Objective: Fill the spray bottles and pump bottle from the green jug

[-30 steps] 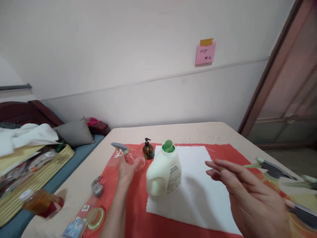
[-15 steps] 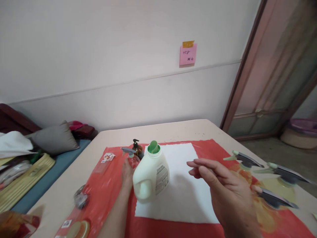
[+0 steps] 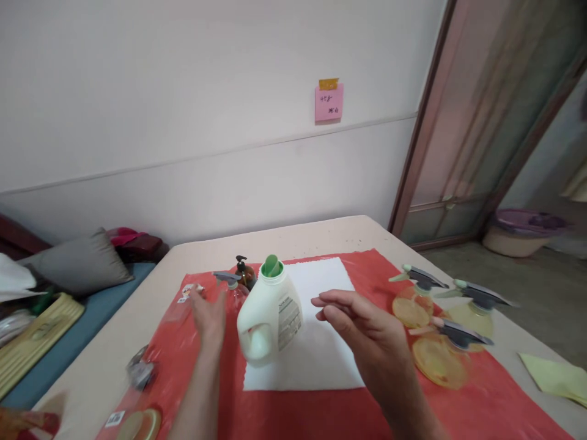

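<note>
My left hand (image 3: pixel 208 315) is open, thumb and fingers apart, just left of a clear spray bottle (image 3: pixel 235 296) with a grey trigger head. Beside that bottle, a brown pump bottle (image 3: pixel 246 275) stands partly hidden. A large white detergent jug (image 3: pixel 270 318) with a green spout sits uncapped on a white sheet (image 3: pixel 321 366), its hollow handle towards me. My right hand (image 3: pixel 367 336) hovers over the right part of the sheet, fingers stretched out with nothing in them. To its right stand three spray bottles with yellow or orange liquid, the nearest being an orange one (image 3: pixel 441 360).
A red cloth (image 3: pixel 293 415) covers much of the pale table (image 3: pixel 316 238). On its left lie a small clear packet (image 3: pixel 142 368) and a gold round lid (image 3: pixel 137 426). Yellow paper (image 3: pixel 553 374) rests at the right edge. A pink note (image 3: pixel 329 102) is taped to the wall.
My left hand has let go of the clear spray bottle and drawn away to its left, fingers opening. My right hand stays open over the sheet. The view has turned slightly right.
</note>
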{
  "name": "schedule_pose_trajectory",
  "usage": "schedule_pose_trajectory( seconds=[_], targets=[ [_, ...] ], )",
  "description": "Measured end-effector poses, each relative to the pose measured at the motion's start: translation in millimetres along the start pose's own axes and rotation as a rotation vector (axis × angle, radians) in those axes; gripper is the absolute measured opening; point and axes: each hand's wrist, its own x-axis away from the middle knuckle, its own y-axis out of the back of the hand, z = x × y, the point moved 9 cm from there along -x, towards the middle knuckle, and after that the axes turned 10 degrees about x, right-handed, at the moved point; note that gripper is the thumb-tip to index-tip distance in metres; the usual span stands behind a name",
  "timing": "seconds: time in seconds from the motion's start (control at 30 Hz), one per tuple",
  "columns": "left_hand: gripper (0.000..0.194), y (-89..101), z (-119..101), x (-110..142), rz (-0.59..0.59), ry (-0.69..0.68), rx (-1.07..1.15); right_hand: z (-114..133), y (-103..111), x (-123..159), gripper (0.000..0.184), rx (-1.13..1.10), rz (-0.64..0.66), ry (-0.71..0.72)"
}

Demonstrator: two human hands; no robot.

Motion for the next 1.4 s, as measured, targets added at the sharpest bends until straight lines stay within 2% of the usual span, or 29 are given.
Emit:
schedule_pose_trajectory(
  seconds=[0.07,0.13,0.2,0.23,0.3,0.37,0.47,0.53,0.6,0.67,0.73,0.8,0.93,1.0,1.07,1.1,1.2,1.33,1.4],
  targets=[
    [0.068,27.1,-17.1,5.0,-0.169,-0.036,0.062,11.6,-5.6,7.4,0.015,0.062,0.046,0.057],
    [0.073,45.8,-33.2,17.6,-0.25,-0.098,0.166,14.2,-10.3,20.5,0.014,0.166,0.099,0.108],
    [0.07,66.4,-47.7,40.6,-0.359,-0.241,0.483,0.6,-7.0,40.2,0.016,0.298,0.122,0.125],
    [0.064,69.3,-52.7,52.3,-0.346,-0.283,0.584,-12.5,0.4,52.1,0.017,0.368,0.108,0.115],
    [0.056,69.5,-55.2,75.9,-0.327,-0.29,0.687,-47.8,30.5,78.1,0.019,0.5,0.005,0.047],
    [0.053,64.1,-55.0,97.8,-0.307,-0.296,0.718,-88.1,73.6,104.0,0.027,0.607,-0.136,-0.061],
    [0.042,48.3,-53.5,121.8,-0.237,-0.328,0.651,-141.9,147.9,133.1,0.047,0.647,-0.395,-0.276],
    [0.031,36.5,-53.4,133.5,-0.173,-0.373,0.531,-166.4,185.7,139.4,0.064,0.583,-0.524,-0.386],
    [0.021,22.7,-59.6,145.7,-0.084,-0.495,0.357,-179.2,210.0,134.6,0.076,0.528,-0.624,-0.445],
    [0.014,9.1,-70.4,162.0,0.004,-0.698,0.222,-184.9,219.0,120.1,0.079,0.507,-0.653,-0.461],
    [0.013,-1.7,-78.9,178.2,0.076,-0.881,0.176,-188.0,216.6,102.1,0.074,0.496,-0.629,-0.454],
    [0.012,-9.3,-83.7,188.0,0.124,-0.974,0.162,-190.1,210.2,87.2,0.068,0.473,-0.604,-0.437],
    [0.013,-23.6,-93.0,195.6,0.252,-1.011,0.125,-182.1,197.7,71.8,0.059,0.434,-0.606,-0.402],
    [0.014,-26.2,-98.7,198.8,0.3,-1.012,0.144,-165.3,188.6,65.7,0.055,0.418,-0.613,-0.383],
    [0.014,-26.0,-103.6,202.6,0.314,-1.001,0.176,-137.8,172.6,55.0,0.05,0.369,-0.603,-0.342],
    [0.015,-25.5,-105.5,205.3,0.311,-0.995,0.195,-120.5,161.8,47.4,0.047,0.33,-0.594,-0.31],
    [0.026,-26.4,-106.5,214.8,0.292,-0.943,0.269,-72.3,117.7,20.3,0.034,0.001,-0.527,-0.236],
    [0.087,-35.5,-95.9,221.6,0.291,-0.768,0.457,-26.1,46.8,-6.6,0.029,-0.326,-0.341,-0.192],
    [0.104,-41.5,-87.9,219.4,0.285,-0.654,0.542,-16.4,18.2,-8.0,0.029,-0.414,-0.276,-0.195]
  ],
)
